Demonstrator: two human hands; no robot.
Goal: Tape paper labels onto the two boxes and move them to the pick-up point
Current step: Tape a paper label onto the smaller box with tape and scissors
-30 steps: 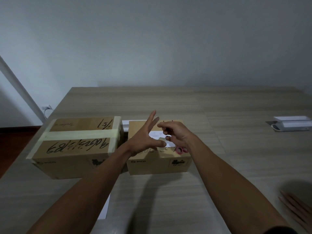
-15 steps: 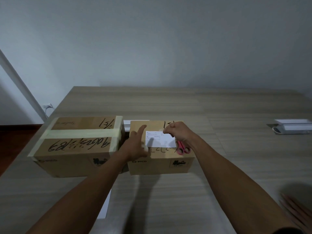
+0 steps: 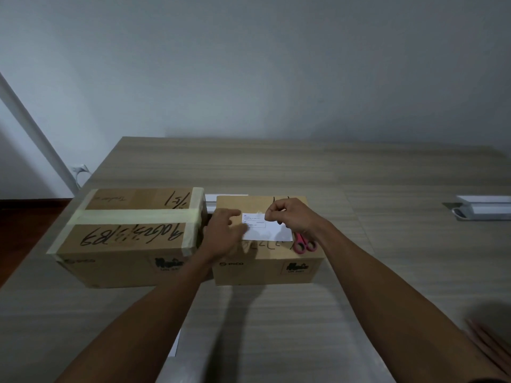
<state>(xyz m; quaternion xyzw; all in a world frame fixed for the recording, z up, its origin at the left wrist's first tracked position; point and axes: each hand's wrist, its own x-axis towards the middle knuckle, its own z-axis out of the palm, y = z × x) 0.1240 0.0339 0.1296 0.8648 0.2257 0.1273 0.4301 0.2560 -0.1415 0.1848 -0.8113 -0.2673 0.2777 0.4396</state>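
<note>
Tabletop (image 3: pixel 276 327) bare across the lower centre and the upper right of the frame; passage unobstructed there. Two boxes block centre-left: large box (image 3: pixel 130 239) and small box (image 3: pixel 265 266), narrow gap between. Scissors (image 3: pixel 302 243) lie on the small box's right top. White device (image 3: pixel 484 210) stands at right edge.

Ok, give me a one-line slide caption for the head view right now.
Both hands, left hand and right hand, press a paper label onto the smaller box, pink scissors beside it.
</note>
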